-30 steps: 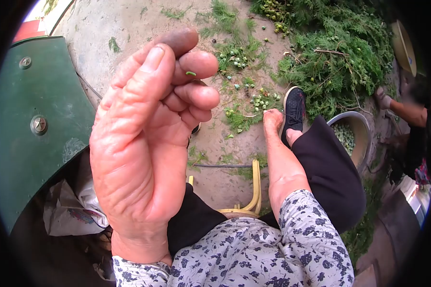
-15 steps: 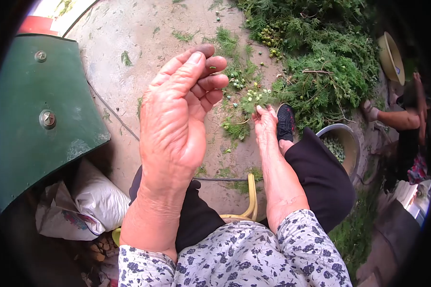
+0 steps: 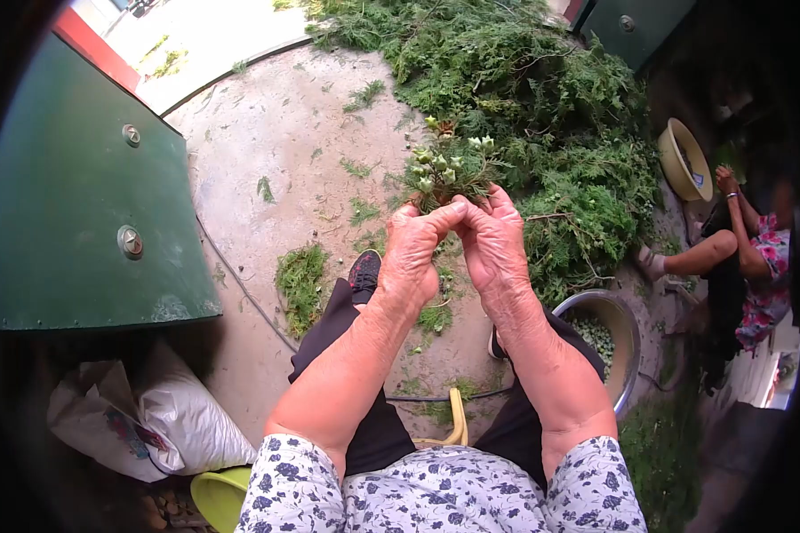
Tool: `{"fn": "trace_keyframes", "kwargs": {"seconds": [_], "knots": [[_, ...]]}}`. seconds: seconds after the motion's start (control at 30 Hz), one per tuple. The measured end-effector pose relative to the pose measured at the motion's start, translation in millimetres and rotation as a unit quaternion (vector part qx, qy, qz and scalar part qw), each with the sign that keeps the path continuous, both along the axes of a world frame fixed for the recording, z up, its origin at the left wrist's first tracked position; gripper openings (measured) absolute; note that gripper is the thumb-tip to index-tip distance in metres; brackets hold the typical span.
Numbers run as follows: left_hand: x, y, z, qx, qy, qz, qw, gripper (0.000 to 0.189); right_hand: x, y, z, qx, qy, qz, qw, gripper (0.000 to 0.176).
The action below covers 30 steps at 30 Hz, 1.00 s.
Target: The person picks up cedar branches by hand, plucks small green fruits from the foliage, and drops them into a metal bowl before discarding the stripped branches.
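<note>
Sits outdoors on a yellow stool (image 3: 458, 425), over a floor of pale, bare concrete (image 3: 276, 133). Grips a green sprig (image 3: 449, 171) with both hands at once: with the left hand (image 3: 415, 253) closed on the stem end from one side, with the right hand (image 3: 495, 244) closed against it from the other, fingertips of both meeting at the base. Holds the sprig upright in front of the knees, clear of the ground, pale green cones at its top, just before a big heap of cut branches (image 3: 551, 98).

Underfoot, scattered green bits across the concrete, a small pile of clippings (image 3: 302, 280) beside a dark shoe (image 3: 364, 271), and a thin cable (image 3: 240, 289) along the floor. To the left, a green metal panel (image 3: 62, 204) with two bolts, and below it a white sack (image 3: 187, 413) next to a crumpled bag. Just right of the right forearm, a metal bowl (image 3: 627, 355) on the ground with small green cones inside. Farther right, at the edge of the heap, a yellow basin (image 3: 671, 147), and near it another person (image 3: 756, 266) in a flowered top, seated low and partly in shadow. Beyond the heap, at the top, a second green panel (image 3: 636, 22).
</note>
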State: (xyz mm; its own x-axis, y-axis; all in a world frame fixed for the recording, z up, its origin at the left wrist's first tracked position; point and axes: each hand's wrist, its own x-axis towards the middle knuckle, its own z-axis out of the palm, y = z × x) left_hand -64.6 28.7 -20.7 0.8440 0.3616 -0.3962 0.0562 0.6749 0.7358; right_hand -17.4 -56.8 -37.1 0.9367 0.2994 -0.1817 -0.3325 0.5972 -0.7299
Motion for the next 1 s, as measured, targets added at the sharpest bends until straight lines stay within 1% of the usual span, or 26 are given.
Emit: {"fn": "trace_keyframes", "kwargs": {"seconds": [0.03, 0.07, 0.1, 0.13, 0.17, 0.23, 0.27, 0.3, 0.33, 0.37, 0.4, 0.43, 0.5, 0.53, 0.57, 0.6, 0.63, 0.67, 0.73, 0.77, 0.83, 0.87, 0.9, 0.97, 1.0], "knots": [[0.8, 1.0, 3.6, -0.036, -0.036, -0.02, 0.999, 0.029, -4.3, -1.1, 3.7, 0.002, -0.008, 0.003, 1.0, 0.032], [1.3, 2.3, 5.9, -0.071, -0.07, -0.04, 0.994, 0.023, -8.8, -2.1, 6.7, -0.026, -0.031, 0.021, 0.999, 0.031], [1.7, 3.0, 6.6, -0.069, -0.075, -0.04, 0.994, 0.023, -13.1, -3.8, 8.9, -0.055, -0.053, 0.038, 0.996, 0.03], [2.2, 3.1, 6.4, -0.086, -0.069, -0.049, 0.993, 0.019, -18.2, -4.0, 15.5, -0.095, -0.067, 0.033, 0.993, 0.019], [2.7, 3.3, 4.1, -0.103, -0.062, -0.059, 0.991, 0.014, -20.1, -5.6, 17.6, -0.094, -0.071, 0.034, 0.992, 0.019], [3.7, 1.7, -4.9, -0.103, -0.053, -0.045, 0.992, 0.013, -22.9, -8.6, 18.5, -0.168, -0.112, 0.079, 0.976, 0.01], [4.0, 3.3, -8.0, -0.094, -0.054, -0.036, 0.993, 0.013, -23.4, -9.9, 17.7, -0.197, -0.132, 0.083, 0.968, 0.006], [4.1, 4.2, -7.7, -0.086, -0.054, -0.027, 0.994, 0.012, -22.0, -12.5, 17.0, -0.196, -0.132, 0.082, 0.968, 0.006], [4.0, 3.6, -4.8, -0.089, -0.062, -0.006, 0.994, 0.012, -19.5, -17.7, 16.1, -0.243, -0.15, 0.12, 0.951, 0.008], [4.5, 3.3, -2.3, -0.088, -0.061, -0.007, 0.994, 0.012, -16.5, -23.7, 15.3, -0.289, -0.167, 0.156, 0.929, 0.01], [4.9, 3.5, 0.2, -0.068, -0.061, 0.005, 0.996, 0.012, -11.7, -30.2, 18.3, -0.319, -0.15, 0.165, 0.921, 0.012], [5.2, 3.4, 4.7, -0.048, -0.062, 0.018, 0.997, 0.012, -8.8, -34.9, 22.4, -0.333, -0.112, 0.115, 0.929, 0.013], [5.5, 1.6, 9.6, -0.059, -0.074, 0.008, 0.995, 0.015, 5.4, -45.9, 24.6, -0.316, -0.133, 0.009, 0.939, 0.017], [7.0, 0.2, 6.4, -0.03, -0.078, 0.013, 0.996, 0.017, 12.9, -51.5, 27.8, -0.294, -0.161, -0.009, 0.942, 0.021], [8.4, -1.9, 4.2, -0.001, -0.081, 0.018, 0.997, 0.018, 17.8, -55.5, 32.4, -0.273, -0.171, -0.001, 0.947, 0.028], [8.5, -4.6, 5.0, 0.026, -0.086, 0.018, 0.996, 0.02, 20.2, -56.4, 38.0, -0.3, -0.193, 0.003, 0.934, 0.031], [8.4, -7.0, 6.5, 0.027, -0.084, 0.014, 0.996, 0.02, 22.1, -56.2, 41.0, -0.327, -0.214, 0.008, 0.921, 0.033], [7.7, -9.6, 8.0, 0.043, -0.093, 0.011, 0.995, 0.02, 23.9, -56.0, 38.8, -0.327, -0.21, 0.006, 0.921, 0.033], [7.4, -13.9, 8.5, 0.059, -0.102, 0.003, 0.993, 0.021, 26.8, -56.2, 34.2, -0.421, -0.253, 0.008, 0.871, 0.031], [7.3, -15.2, 8.1, 0.067, -0.106, -0.008, 0.992, 0.021, 27.0, -57.5, 37.0, -0.422, -0.251, 0.006, 0.871, 0.031], [7.0, -16.9, 9.3, 0.075, -0.108, -0.019, 0.991, 0.02, 26.6, -59.2, 45.1, -0.426, -0.274, 0.057, 0.86, 0.025], [6.6, -17.5, 11.3, 0.062, -0.106, -0.041, 0.992, 0.019, 27.4, -58.5, 42.6, -0.431, -0.298, 0.028, 0.851, 0.019], [6.4, -18.4, 12.1, 0.05, -0.104, -0.063, 0.991, 0.018, 28.1, -59.1, 39.5, -0.431, -0.296, 0.028, 0.852, 0.019], [6.4, -21.3, 11.3, 0.055, -0.097, -0.072, 0.991, 0.016, 29.1, -60.8, 34.9, -0.449, -0.32, -0.031, 0.834, 0.016], [6.7, -22.9, 11.3, 0.06, -0.092, -0.08, 0.991, 0.015, 28.2, -61.2, 34.6, -0.449, -0.319, -0.031, 0.834, 0.016]]}}
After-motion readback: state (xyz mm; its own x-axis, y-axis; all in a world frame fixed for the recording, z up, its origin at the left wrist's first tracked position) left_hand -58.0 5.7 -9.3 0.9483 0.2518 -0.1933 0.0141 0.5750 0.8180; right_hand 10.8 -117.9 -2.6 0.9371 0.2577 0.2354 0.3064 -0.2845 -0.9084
